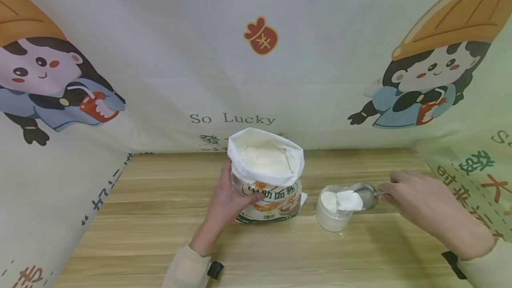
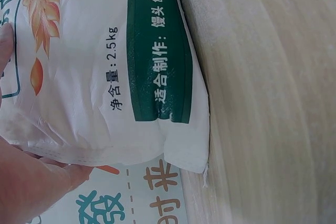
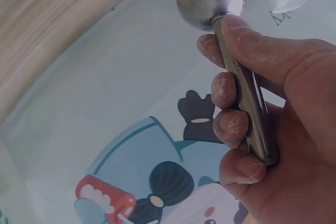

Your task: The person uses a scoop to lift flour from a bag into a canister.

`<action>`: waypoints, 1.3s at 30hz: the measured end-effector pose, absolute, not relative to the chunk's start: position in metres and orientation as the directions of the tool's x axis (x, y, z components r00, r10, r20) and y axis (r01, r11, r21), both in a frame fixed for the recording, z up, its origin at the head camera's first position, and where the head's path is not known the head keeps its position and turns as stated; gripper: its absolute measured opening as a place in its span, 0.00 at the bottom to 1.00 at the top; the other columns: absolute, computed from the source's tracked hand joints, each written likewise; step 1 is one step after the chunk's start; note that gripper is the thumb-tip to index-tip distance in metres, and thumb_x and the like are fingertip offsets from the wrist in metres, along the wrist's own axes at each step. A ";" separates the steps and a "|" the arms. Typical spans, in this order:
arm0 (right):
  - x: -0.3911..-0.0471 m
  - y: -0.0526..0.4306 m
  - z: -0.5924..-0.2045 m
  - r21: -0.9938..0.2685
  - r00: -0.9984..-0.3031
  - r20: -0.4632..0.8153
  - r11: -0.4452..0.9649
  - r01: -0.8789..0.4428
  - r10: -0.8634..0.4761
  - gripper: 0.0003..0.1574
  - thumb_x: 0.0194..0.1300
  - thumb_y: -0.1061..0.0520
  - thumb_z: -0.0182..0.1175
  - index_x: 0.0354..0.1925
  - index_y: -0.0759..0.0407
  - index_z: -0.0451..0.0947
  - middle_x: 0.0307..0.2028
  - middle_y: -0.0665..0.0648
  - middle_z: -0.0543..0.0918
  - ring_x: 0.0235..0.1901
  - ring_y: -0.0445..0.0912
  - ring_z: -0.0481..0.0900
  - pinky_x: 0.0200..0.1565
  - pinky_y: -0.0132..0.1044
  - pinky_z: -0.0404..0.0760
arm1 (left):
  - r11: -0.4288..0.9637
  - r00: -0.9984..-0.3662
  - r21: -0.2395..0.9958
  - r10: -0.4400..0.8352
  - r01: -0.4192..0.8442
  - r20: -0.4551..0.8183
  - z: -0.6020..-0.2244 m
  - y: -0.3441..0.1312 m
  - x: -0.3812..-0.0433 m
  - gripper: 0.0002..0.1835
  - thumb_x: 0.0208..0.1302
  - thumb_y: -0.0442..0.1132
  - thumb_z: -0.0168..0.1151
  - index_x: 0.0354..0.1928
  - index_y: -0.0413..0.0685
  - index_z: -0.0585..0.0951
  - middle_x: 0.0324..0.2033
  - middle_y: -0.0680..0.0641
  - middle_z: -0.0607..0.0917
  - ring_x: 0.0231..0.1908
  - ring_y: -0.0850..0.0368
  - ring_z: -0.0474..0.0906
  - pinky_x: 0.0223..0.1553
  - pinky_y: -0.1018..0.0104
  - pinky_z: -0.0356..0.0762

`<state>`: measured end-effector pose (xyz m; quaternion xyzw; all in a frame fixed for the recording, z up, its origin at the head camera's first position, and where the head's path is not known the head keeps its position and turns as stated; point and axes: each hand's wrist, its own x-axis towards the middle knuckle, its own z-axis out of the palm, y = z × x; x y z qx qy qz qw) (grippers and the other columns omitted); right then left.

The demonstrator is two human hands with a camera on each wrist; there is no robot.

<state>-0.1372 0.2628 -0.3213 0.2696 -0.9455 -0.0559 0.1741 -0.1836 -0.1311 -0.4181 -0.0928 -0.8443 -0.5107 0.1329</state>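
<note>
An upright bag of flour (image 1: pixel 266 203) stands on the table with its white top folded open and pale flour (image 1: pixel 264 159) inside. My left hand (image 1: pixel 230 199) grips the bag's left side, thumb across the printed front. In the left wrist view the bag's lower part (image 2: pixel 89 114) fills much of the picture. To the bag's right is a clear jar (image 1: pixel 333 222) with flour in it. My right hand (image 1: pixel 424 206) holds a metal scoop (image 1: pixel 370 195) over the jar's rim, white flour in its bowl. Fingers (image 3: pixel 231 127) curl round the scoop's handle in the right wrist view.
The wood-grain table (image 1: pixel 152 217) ends at a printed cloth backdrop (image 1: pixel 188 57) close behind the bag. Cloth sides also rise at left and right. A few white specks of flour (image 1: pixel 341 234) lie by the jar.
</note>
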 end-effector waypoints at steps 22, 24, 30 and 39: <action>-0.133 0.263 -0.311 0.307 -0.672 0.420 0.792 -0.528 -0.610 0.13 0.39 0.53 0.74 0.26 0.54 0.82 0.22 0.49 0.69 0.23 0.47 0.67 0.19 0.36 0.66 | 0.446 -0.944 0.841 0.024 0.305 0.330 -0.417 -0.131 -0.184 0.64 0.31 0.47 0.85 0.73 0.52 0.55 0.61 0.47 0.71 0.61 0.45 0.68 0.61 0.43 0.66; -0.133 0.264 -0.310 0.307 -0.669 0.427 0.793 -0.526 -0.609 0.13 0.40 0.53 0.73 0.27 0.53 0.82 0.21 0.49 0.68 0.23 0.47 0.66 0.18 0.36 0.65 | 0.449 -0.944 0.840 0.024 0.304 0.329 -0.417 -0.131 -0.184 0.64 0.31 0.47 0.85 0.73 0.53 0.55 0.60 0.47 0.71 0.61 0.45 0.67 0.62 0.43 0.66; -0.131 0.268 -0.310 0.267 -0.698 0.430 0.820 -0.507 -0.572 0.11 0.42 0.53 0.73 0.29 0.51 0.83 0.21 0.46 0.66 0.22 0.44 0.63 0.18 0.35 0.63 | 0.465 -0.951 0.839 0.021 0.283 0.309 -0.417 -0.131 -0.184 0.65 0.32 0.48 0.84 0.73 0.52 0.54 0.62 0.46 0.71 0.61 0.45 0.67 0.62 0.43 0.65; -0.129 0.280 -0.320 0.183 -0.691 0.489 0.837 -0.516 -0.533 0.44 0.66 0.28 0.32 0.33 0.55 0.85 0.23 0.46 0.70 0.22 0.41 0.63 0.18 0.32 0.64 | 0.468 -0.945 0.832 0.022 0.298 0.326 -0.418 -0.131 -0.184 0.66 0.32 0.47 0.84 0.74 0.53 0.53 0.63 0.46 0.70 0.63 0.44 0.66 0.62 0.41 0.63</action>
